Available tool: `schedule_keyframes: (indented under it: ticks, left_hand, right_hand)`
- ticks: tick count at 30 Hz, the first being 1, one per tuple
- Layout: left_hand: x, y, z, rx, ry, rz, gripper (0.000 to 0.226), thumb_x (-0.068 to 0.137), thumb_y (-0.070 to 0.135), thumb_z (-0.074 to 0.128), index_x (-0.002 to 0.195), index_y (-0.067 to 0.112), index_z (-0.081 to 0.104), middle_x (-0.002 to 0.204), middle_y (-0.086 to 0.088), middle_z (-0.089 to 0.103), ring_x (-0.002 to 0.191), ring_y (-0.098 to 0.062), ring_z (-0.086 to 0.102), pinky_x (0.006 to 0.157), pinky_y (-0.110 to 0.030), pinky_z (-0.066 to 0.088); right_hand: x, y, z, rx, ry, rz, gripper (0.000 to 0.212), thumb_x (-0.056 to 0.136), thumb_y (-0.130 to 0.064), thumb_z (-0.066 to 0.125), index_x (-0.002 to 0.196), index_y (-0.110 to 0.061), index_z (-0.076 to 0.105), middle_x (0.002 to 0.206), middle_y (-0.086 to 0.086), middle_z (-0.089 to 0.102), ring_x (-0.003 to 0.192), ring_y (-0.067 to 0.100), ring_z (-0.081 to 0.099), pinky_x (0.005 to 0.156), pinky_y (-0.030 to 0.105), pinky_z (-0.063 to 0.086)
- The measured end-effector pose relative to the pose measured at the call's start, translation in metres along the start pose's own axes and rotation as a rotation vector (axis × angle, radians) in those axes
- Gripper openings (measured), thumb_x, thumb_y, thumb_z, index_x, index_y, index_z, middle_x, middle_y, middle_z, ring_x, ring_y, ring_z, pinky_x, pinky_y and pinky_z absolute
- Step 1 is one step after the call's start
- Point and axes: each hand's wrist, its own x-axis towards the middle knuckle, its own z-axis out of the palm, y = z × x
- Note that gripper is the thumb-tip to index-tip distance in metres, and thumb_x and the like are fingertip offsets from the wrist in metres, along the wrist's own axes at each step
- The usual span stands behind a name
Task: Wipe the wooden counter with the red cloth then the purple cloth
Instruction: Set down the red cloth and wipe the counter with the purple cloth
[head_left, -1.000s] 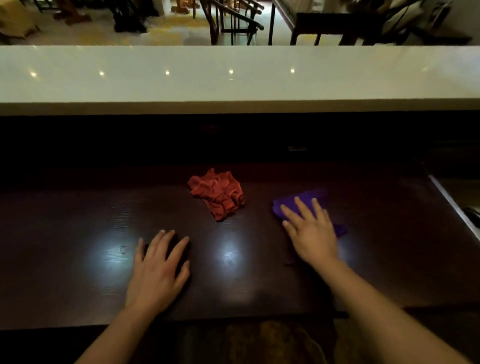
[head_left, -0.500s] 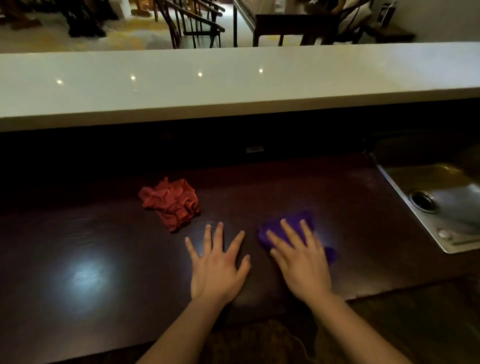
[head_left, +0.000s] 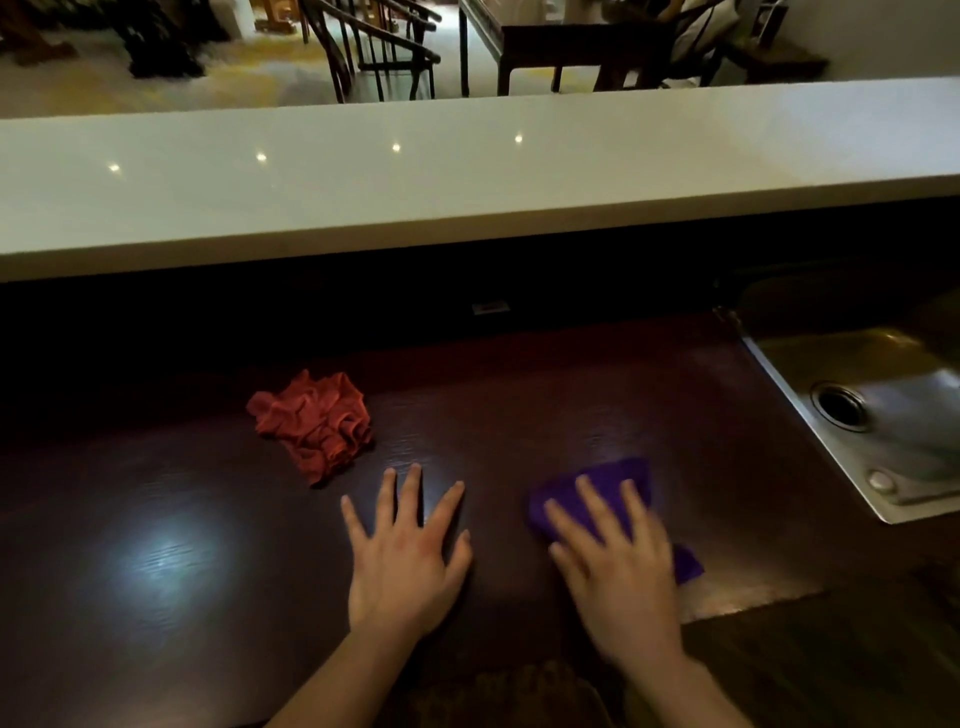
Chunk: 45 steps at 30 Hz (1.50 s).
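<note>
The dark wooden counter (head_left: 519, 410) runs across the view. A crumpled red cloth (head_left: 311, 426) lies on it left of centre, with no hand touching it. My left hand (head_left: 405, 561) rests flat on the bare wood, fingers spread, just right of and nearer than the red cloth. A purple cloth (head_left: 608, 475) lies flat on the counter to the right. My right hand (head_left: 618, 577) presses down on it with the fingers spread, covering most of it; the hand is slightly blurred.
A steel sink (head_left: 883, 415) with a drain is set into the counter at the right edge. A raised white ledge (head_left: 467, 171) runs along the back. Dark chairs and a table stand beyond it.
My right hand has slid the purple cloth to the right, toward the sink. My left hand has moved right, from the far left to beside the red cloth. The view has turned right.
</note>
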Motion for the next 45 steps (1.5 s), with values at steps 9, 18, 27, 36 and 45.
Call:
schedule_keyframes:
  ticks: [9,18,27,36,45]
  left_hand:
    - [0.0,0.001,0.003,0.015,0.006,0.016,0.056,0.09,0.058,0.035,0.143,0.044,0.037,0.157,-0.01,0.031,0.148,-0.033,0.012,0.111,-0.072,0.009]
    - [0.0,-0.002,0.004,-0.005,0.006,0.015,0.055,0.09,0.059,0.036,0.143,0.046,0.035,0.157,-0.008,0.031,0.149,-0.03,0.008,0.112,-0.07,0.006]
    - [0.0,0.0,0.003,-0.03,0.008,0.018,0.054,0.089,0.057,0.039,0.142,0.046,0.039,0.156,-0.009,0.035,0.148,-0.031,0.014,0.113,-0.069,0.008]
    - [-0.001,0.002,-0.001,-0.042,-0.012,0.016,0.054,0.086,0.056,0.044,0.139,0.045,0.044,0.155,-0.009,0.037,0.148,-0.031,0.015,0.112,-0.07,0.011]
    - [0.002,0.001,-0.001,-0.05,-0.01,0.016,0.057,0.083,0.057,0.048,0.139,0.044,0.044,0.154,-0.008,0.038,0.147,-0.03,0.019,0.111,-0.07,0.014]
  right_hand:
    - [0.076,0.136,-0.022,0.014,0.022,0.491,0.054,0.096,-0.06,0.025,0.142,-0.04,0.045,0.158,0.003,0.032,0.144,0.042,0.019,0.116,0.056,0.019]
    - [0.074,0.043,-0.001,-0.055,-0.107,-0.305,0.047,0.095,-0.063,0.025,0.141,-0.053,0.036,0.157,-0.009,0.032,0.146,0.034,0.023,0.114,0.053,0.028]
    - [0.205,0.087,-0.01,0.046,-0.073,0.328,0.049,0.096,-0.06,0.031,0.144,-0.049,0.033,0.161,-0.004,0.022,0.146,0.041,0.01,0.118,0.055,0.014]
    - [0.136,0.022,0.005,-0.04,-0.134,-0.488,0.045,0.097,-0.059,0.027,0.141,-0.052,0.035,0.158,-0.008,0.032,0.147,0.03,0.022,0.117,0.048,0.024]
    - [0.202,-0.114,0.027,0.047,-0.122,-0.451,0.044,0.095,-0.056,0.038,0.138,-0.051,0.041,0.158,-0.01,0.031,0.147,0.035,0.017,0.117,0.052,0.017]
